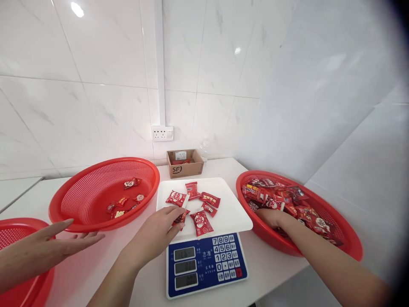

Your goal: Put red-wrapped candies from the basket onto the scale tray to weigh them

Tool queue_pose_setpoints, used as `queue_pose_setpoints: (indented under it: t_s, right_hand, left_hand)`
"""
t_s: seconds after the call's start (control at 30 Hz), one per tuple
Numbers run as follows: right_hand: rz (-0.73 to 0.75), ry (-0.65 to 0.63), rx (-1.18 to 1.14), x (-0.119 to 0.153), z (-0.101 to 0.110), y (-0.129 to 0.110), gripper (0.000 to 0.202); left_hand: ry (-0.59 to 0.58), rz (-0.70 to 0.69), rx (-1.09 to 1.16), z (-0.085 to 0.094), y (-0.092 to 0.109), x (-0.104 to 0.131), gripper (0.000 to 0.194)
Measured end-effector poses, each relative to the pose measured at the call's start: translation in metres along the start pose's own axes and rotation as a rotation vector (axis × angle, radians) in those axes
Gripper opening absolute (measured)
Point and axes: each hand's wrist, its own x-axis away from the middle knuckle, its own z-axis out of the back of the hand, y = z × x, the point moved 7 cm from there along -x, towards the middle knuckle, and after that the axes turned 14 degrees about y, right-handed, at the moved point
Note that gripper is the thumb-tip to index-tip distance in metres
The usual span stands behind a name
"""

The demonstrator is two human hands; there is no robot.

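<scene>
My left hand (161, 226) is closed on a small red packet (179, 218) over the near left part of the white scale tray (231, 213). Several other red packets lie on the tray, one (201, 222) just right of my fingers. My right hand (270, 216) reaches into the right red basket (347, 228); its fingers are hidden among many red packets (306, 213). Below the tray, the scale's blue panel (207, 264) shows its keys and displays.
Another person's open hand (60, 243) comes in from the left, over a red basket (41, 290). A larger red basket (96, 217) holds several packets. Behind the tray stands a cardboard box (187, 170) near the wall, with clear plastic (204, 149) beside it.
</scene>
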Motion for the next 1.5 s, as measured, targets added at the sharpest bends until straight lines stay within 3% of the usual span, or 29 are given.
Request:
queue_pose_setpoints:
  t_s: [0.1,0.23,0.43,0.5,0.53,0.63,0.7,0.8,0.87,0.97,1.13,1.23,1.3,1.4,1.5]
  right_hand:
    - [0.024,0.003,-0.055,0.003,0.008,-0.006,0.011]
    - [0.036,0.111,-0.122,0.004,0.03,-0.012,0.016]
    - [-0.009,0.449,-0.238,0.022,0.078,-0.022,0.017]
    - [-0.015,0.562,-0.388,0.037,0.091,-0.038,0.022]
    - [0.005,0.605,-0.585,0.046,0.096,-0.05,0.023]
    - [0.106,0.434,-1.194,0.068,0.086,-0.102,0.026]
    - [0.17,0.286,-1.411,0.081,0.072,-0.14,0.027]
    - [0.248,0.082,-1.555,0.095,0.051,-0.187,0.025]
    - [0.297,0.0,-1.565,0.101,0.041,-0.206,0.023]
    - [0.317,-0.021,-1.546,0.104,0.032,-0.219,0.025]
    - [0.262,0.061,-1.51,0.1,0.03,-0.218,0.03]
    - [0.245,0.193,-1.478,0.091,0.038,-0.208,0.029]
    - [0.235,0.327,-1.351,0.082,0.047,-0.199,0.026]
    - [0.244,0.499,-0.951,0.069,0.055,-0.191,0.016]
    - [0.27,0.494,-0.715,0.058,0.05,-0.195,0.013]
  left_hand:
    - [-0.003,0.005,0.0,0.001,0.001,0.0,0.028]
    - [0.02,0.02,0.02,0.003,0.001,-0.001,0.028]
    - [0.105,0.036,0.055,0.007,0.0,-0.004,0.028]
    - [0.162,0.041,0.103,0.008,0.001,-0.003,0.03]
    - [0.186,0.048,0.138,0.008,0.002,-0.003,0.03]
    - [0.199,0.095,0.289,0.004,0.008,0.001,0.033]
    - [0.15,0.147,0.432,-0.003,0.014,0.004,0.038]
    - [0.069,0.213,0.663,-0.013,0.025,0.006,0.046]
    - [0.07,0.226,0.768,-0.014,0.029,0.006,0.045]
    - [0.148,0.25,0.811,-0.009,0.027,0.003,0.039]
    - [0.224,0.283,0.801,0.0,0.019,0.0,0.029]
    - [0.302,0.281,0.798,0.013,0.014,0.0,0.026]
    - [0.394,0.297,0.784,0.024,0.006,0.001,0.025]
    - [0.515,0.333,0.759,0.039,-0.006,0.004,0.024]
    - [0.562,0.347,0.738,0.048,-0.012,0.006,0.023]
